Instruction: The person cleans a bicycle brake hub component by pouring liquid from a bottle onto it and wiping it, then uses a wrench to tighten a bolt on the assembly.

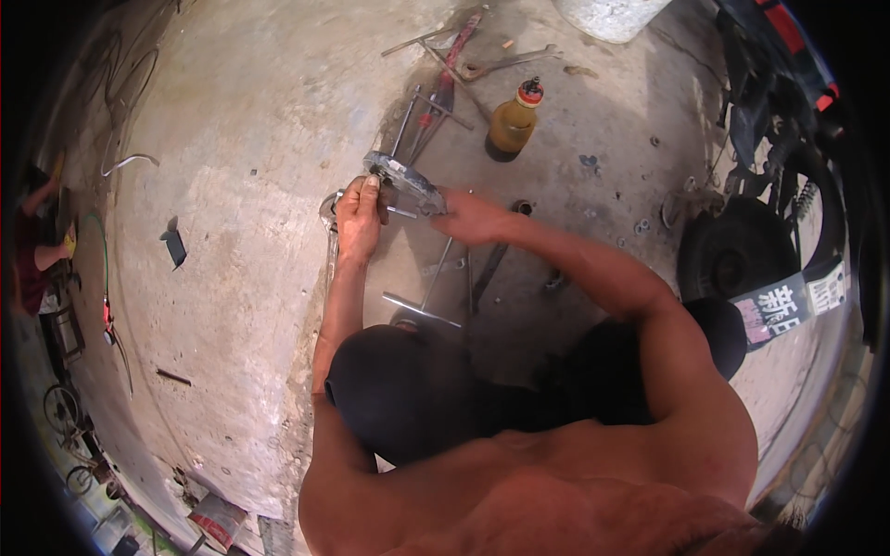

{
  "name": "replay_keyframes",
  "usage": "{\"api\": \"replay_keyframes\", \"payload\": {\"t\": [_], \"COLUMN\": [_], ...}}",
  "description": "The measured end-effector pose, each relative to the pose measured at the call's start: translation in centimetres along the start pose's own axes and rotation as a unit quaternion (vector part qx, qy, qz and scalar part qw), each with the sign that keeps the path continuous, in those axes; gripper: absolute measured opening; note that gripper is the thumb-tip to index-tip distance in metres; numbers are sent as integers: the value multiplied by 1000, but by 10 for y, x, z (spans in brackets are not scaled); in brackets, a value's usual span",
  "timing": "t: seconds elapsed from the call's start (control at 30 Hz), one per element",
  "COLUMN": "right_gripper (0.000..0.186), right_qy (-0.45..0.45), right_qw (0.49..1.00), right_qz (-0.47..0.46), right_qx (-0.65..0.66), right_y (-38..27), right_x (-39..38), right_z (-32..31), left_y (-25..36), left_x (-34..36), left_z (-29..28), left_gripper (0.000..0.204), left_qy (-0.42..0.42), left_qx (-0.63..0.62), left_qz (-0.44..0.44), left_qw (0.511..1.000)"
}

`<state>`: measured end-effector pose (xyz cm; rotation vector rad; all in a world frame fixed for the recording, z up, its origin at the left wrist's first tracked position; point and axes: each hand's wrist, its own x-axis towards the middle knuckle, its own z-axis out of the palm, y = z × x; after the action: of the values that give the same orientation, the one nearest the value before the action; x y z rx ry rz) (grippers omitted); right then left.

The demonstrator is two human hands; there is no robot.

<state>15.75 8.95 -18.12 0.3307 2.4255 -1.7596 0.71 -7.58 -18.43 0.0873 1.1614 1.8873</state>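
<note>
I hold a curved grey metal part (pixel 406 174) in both hands out over the floor. My left hand (pixel 360 213) is closed on its left end, thumb uppermost. My right hand (pixel 459 217) grips the right end, its fingertips partly hidden. A silver wrench (pixel 331 246) lies just left of my left hand. Below the part are a T-handle wrench (pixel 422 310) and a long dark tool (pixel 487 269). Beyond it lie more long tools, a red-and-dark one (pixel 436 116) among them. A bottle of amber liquid with a red cap (pixel 513 125) stands to the right.
A white bucket (pixel 607 14) and a spanner (pixel 519 60) are at the back. A dark vehicle (pixel 769 130), a tyre (pixel 718 259) and a printed card (pixel 769 310) are at the right. Another person (pixel 37 259) is at the far left, near a hose (pixel 104 278).
</note>
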Motion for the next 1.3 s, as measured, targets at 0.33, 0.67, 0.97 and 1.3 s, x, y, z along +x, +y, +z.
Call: {"api": "replay_keyframes", "payload": {"t": [0.33, 0.67, 0.97, 1.3], "right_gripper": [59, 39, 51, 47], "right_qy": [47, -137, 129, -155], "right_qw": [983, 929, 962, 946], "right_qz": [79, 267, -26, 248], "right_qx": [-161, 216, -240, 136], "right_y": [-14, -21, 3, -33], "right_x": [-5, 8, -9, 8], "right_z": [17, -9, 13, -6], "left_y": [-21, -8, 5, -6], "left_x": [15, 1, -11, 0], "left_z": [-48, -8, 52, -25], "left_gripper": [29, 24, 22, 23], "left_qy": [-79, 83, 259, 74], "left_qx": [-190, 497, -177, 314], "left_qz": [-123, 229, -116, 79], "left_qw": [971, 833, 943, 943]}}
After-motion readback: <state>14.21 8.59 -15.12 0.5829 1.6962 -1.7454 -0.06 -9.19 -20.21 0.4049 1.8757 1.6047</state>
